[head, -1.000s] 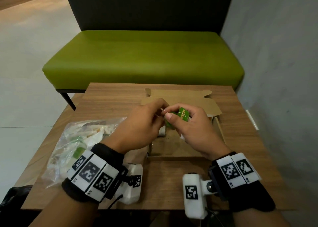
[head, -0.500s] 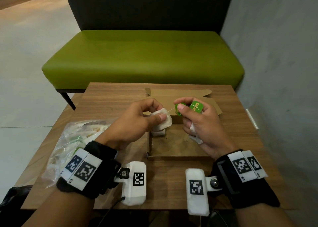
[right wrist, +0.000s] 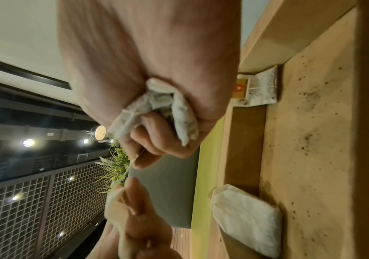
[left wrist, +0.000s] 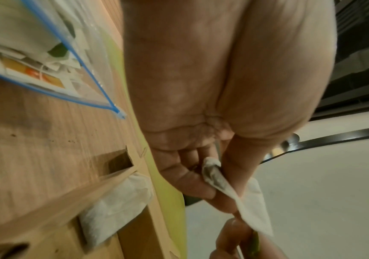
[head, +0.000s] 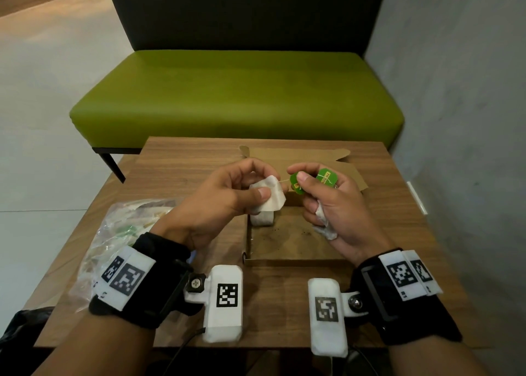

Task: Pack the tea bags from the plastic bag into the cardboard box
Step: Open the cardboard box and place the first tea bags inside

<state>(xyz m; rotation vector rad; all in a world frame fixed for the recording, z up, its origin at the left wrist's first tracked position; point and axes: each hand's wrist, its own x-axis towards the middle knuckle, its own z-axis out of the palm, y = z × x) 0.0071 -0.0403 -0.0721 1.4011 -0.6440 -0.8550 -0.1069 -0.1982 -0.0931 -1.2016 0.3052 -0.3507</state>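
A white tea bag (head: 270,195) is pinched by the left hand (head: 225,202) above the cardboard box (head: 290,244); its green tag (head: 296,182) and a crumpled bag (head: 324,224) are gripped by the right hand (head: 333,204). If the taut string is pulled harder, it could be torn off. More bags are left in the plastic bag (head: 113,233) at near left.

Black wrist cuffs (head: 148,284) w/ white marker tags (b/w squares), white cam pods (head: 225,301).
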